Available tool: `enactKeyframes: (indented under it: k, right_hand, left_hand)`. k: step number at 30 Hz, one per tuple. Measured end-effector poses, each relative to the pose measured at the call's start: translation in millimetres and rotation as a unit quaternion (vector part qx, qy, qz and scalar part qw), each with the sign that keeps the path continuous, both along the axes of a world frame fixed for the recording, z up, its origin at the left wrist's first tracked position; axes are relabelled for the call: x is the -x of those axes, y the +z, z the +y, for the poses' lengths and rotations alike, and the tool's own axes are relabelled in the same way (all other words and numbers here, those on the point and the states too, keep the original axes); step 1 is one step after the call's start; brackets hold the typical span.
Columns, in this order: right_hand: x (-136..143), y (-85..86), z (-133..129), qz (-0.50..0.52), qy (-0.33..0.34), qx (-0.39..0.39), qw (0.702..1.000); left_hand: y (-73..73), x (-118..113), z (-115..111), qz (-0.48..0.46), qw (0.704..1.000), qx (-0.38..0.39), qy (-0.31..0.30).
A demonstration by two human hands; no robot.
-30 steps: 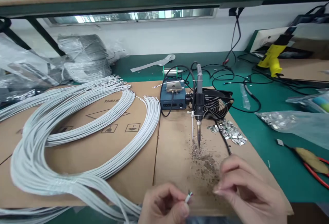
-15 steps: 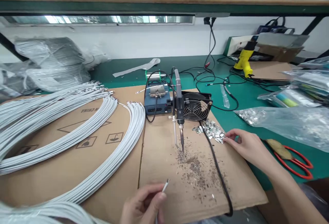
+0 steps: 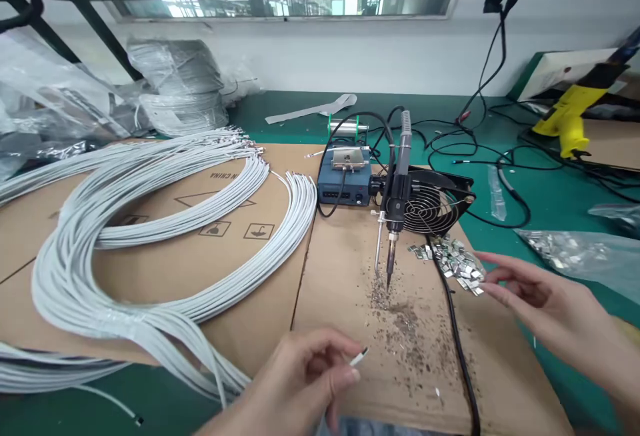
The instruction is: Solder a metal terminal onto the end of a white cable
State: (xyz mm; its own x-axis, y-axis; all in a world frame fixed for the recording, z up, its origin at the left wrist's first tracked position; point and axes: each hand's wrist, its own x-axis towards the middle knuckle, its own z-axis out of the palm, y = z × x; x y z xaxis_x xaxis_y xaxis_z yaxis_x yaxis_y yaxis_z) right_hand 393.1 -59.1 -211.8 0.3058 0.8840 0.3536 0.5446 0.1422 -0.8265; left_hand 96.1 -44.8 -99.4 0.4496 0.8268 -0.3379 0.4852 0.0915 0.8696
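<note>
The left hand grips a thin white cable between thumb and forefinger, its short end projecting just past the fingertips and tilted up to the right; a dark tip, seemingly bared conductors, shows at the extremity. The right hand reaches to the near right edge of a pile of small metal pieces, thumb and forefinger curled toward one another; whether a piece is pinched between them cannot be told. Stage of work: the cable end appears to be stripped, yet it bears no metal piece, so any fitting at this end is judged not yet done. The soldering iron stands in its holder, tip downward, beyond the left fingertips and left of the right ones, with both hands apart from it; dark debris is scattered on the cardboard between the two sets of fingers. A black cord runs past the left side of the right fingers. Farther beyond the left fingers are a blue control box, a solder spool and a round-grilled fan. To their left curves a large bundle of white cables; its far ends are too small to show which are finished. To the right of the right fingertips, a clear bag contains further metal pieces.
</note>
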Motion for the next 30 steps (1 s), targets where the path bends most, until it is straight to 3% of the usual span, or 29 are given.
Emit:
enactKeyframes:
  k: [4,7,11,14,23,30]
  right_hand:
    - [30.5,25.3,5.3,0.055,0.191,0.064,0.978]
    - [51.7,38.1,16.6,0.114,0.292,0.123,0.942]
    - [69.3,44.2,30.1,0.260,0.371,0.220,0.864]
    - [77.1,43.5,35.7,0.356,0.369,0.229,0.827]
    - [87.6,36.6,39.4,0.444,0.300,0.190,0.823]
    - [87.0,38.7,37.0,0.460,0.291,0.184,0.818]
  left_hand:
    - [9.8,-12.9,30.0,0.062,0.992,-0.050,-0.101]
    - [11.2,-26.9,53.3,0.074,0.988,-0.069,-0.119]
    - [5.8,-38.5,71.7,0.061,0.990,-0.004,-0.129]
    - [1.9,-38.9,76.3,0.056,0.990,0.031,-0.126]
    - [5.5,-41.0,73.2,0.052,0.992,0.069,-0.093]
    - [5.0,-41.8,75.0,0.048,0.989,0.073,-0.119]
